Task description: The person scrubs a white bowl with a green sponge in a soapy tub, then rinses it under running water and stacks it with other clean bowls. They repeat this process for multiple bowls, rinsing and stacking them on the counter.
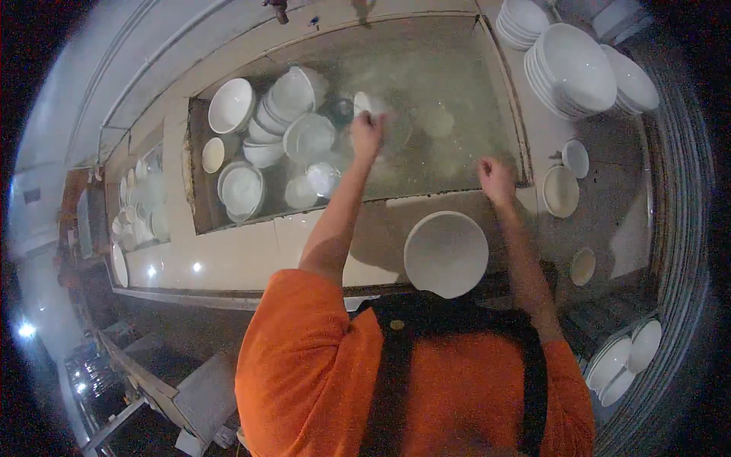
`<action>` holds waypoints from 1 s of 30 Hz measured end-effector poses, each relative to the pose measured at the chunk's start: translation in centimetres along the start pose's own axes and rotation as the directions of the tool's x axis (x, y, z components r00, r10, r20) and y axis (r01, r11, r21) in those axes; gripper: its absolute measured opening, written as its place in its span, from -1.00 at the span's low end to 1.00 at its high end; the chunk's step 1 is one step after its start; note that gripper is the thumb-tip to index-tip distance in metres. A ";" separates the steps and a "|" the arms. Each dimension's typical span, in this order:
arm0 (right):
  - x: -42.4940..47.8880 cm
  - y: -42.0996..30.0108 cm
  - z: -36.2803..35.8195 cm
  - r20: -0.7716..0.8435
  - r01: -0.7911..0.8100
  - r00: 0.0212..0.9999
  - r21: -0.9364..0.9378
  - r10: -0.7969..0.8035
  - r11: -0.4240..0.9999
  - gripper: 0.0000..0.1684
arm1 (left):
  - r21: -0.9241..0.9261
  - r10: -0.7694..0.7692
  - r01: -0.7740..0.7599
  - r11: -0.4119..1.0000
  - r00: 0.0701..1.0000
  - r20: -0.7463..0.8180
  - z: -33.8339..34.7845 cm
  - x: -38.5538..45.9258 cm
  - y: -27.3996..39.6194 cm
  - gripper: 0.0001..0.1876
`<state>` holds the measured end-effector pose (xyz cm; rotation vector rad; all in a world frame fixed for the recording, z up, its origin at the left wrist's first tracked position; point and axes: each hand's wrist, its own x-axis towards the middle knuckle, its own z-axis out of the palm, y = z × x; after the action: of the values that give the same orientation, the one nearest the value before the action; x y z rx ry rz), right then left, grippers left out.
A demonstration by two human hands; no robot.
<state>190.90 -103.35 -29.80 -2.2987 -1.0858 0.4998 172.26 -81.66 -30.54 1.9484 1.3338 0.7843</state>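
Note:
A tiled basin (508, 85) of cloudy water lies before me. Over its middle, my left hand (367, 134) has curled fingers against a small white dish (362, 103), partly hidden and blurred; whether it grips the dish is unclear. My right hand (495, 178) is curled above the basin's near right corner, with no object visible in it. Stacked white bowls (291, 94) stand in the water left of my left hand. Other bowls (243, 191) sit near the left wall, beside a yellowish dish (213, 155). A large white bowl (446, 254) rests on the near ledge, between my forearms.
Stacks of large white bowls (577, 68) stand beyond the basin's right edge. Small bowls (561, 192) lie right of my right hand, with white dishes (611, 363) lower right. A second basin (165, 194) with dishes is at the left. A tap (278, 10) projects at the far edge.

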 end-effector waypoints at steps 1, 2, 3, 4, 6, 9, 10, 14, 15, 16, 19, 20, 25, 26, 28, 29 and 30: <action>0.0 -0.1 0.1 -0.009 -0.003 1.000 -0.007 0.003 1.000 -0.77 | 0.154 0.064 -0.070 0.986 0.997 0.048 0.8 -0.3 -0.1 -0.81; 0.0 -0.2 0.2 -0.018 -0.009 1.000 -0.015 0.008 1.000 -0.77 | 0.218 0.140 -0.168 0.961 0.980 0.140 1.6 -0.5 -0.8 -0.82; 0.1 -0.1 0.2 -0.028 -0.016 1.000 -0.024 0.015 1.000 -0.77 | 0.269 0.207 -0.269 0.925 0.949 0.237 2.8 -0.9 -2.4 -0.82; 0.1 0.1 0.1 -0.025 -0.011 1.000 -0.020 0.011 1.000 -0.77 | 0.305 0.267 -0.373 0.876 0.903 0.336 3.9 -1.2 -3.7 -0.81; 0.1 0.5 0.2 -0.019 -0.006 1.000 -0.007 0.006 1.000 -0.77 | 0.424 0.221 -0.443 0.790 0.851 0.476 5.5 -1.2 -5.5 -0.77; 0.2 -0.9 0.1 -0.006 0.057 0.998 0.069 -0.056 0.996 -0.78 | 0.476 0.413 -0.608 0.635 0.789 0.456 7.2 -0.2 -13.3 -0.76; 0.2 -1.5 0.1 0.017 0.038 0.999 0.046 -0.039 0.998 -0.77 | 0.480 0.519 -0.666 0.571 0.746 0.418 7.5 0.3 -15.5 -0.75; 0.0 0.2 -0.3 0.022 -0.079 0.997 -0.020 0.079 0.997 -0.75 | 0.485 0.152 -0.388 0.784 0.877 0.456 7.8 1.3 -9.7 -0.76; -0.1 -0.2 -0.1 0.035 -0.071 0.997 -0.017 0.072 0.997 -0.74 | 0.486 0.242 -0.402 0.776 0.901 0.359 7.4 1.6 -10.0 -0.77; -0.1 -0.5 -0.1 0.030 -0.027 0.999 0.009 0.027 1.000 -0.74 | 0.491 0.327 -0.413 0.767 0.910 0.255 6.8 1.6 -10.3 -0.77; -0.6 0.4 0.3 -0.044 0.049 0.998 0.093 -0.045 0.994 -0.75 | 0.430 -0.172 0.091 0.898 0.973 0.153 4.5 3.9 -4.6 -0.77; -0.3 0.7 1.0 -0.084 0.107 0.992 0.137 -0.096 0.985 -0.75 | -0.015 -0.273 0.284 0.959 0.934 0.231 2.5 4.6 -5.7 -0.73; -0.3 3.8 1.2 -0.210 0.035 0.974 0.506 0.084 0.862 -0.81 | -0.830 -0.140 0.533 -0.167 0.820 0.555 -5.4 1.7 2.8 -0.57; -0.8 2.7 0.5 -0.214 0.065 0.975 0.505 0.052 0.861 -0.82 | -0.798 -0.031 0.518 -0.308 0.833 0.553 -7.4 1.0 4.2 -0.58; -2.5 1.9 0.1 -0.221 0.113 0.975 0.546 0.013 0.830 -0.82 | -0.647 0.184 0.510 -0.568 0.844 0.504 -10.4 -0.5 5.6 -0.60; -3.2 1.9 0.0 -0.228 0.134 0.974 0.589 0.005 0.797 -0.82 | -0.697 0.145 0.499 -0.514 0.852 0.503 -11.4 -1.1 6.5 -0.61; -3.7 1.5 -0.2 -0.241 0.165 0.970 0.632 -0.010 0.757 -0.82 | -0.749 0.111 0.484 -0.453 0.864 0.491 -12.4 -1.3 7.6 -0.62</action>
<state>189.68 -107.11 -30.25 -1.6270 -0.7432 0.4718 166.59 -82.85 -17.15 0.1123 0.1733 0.7705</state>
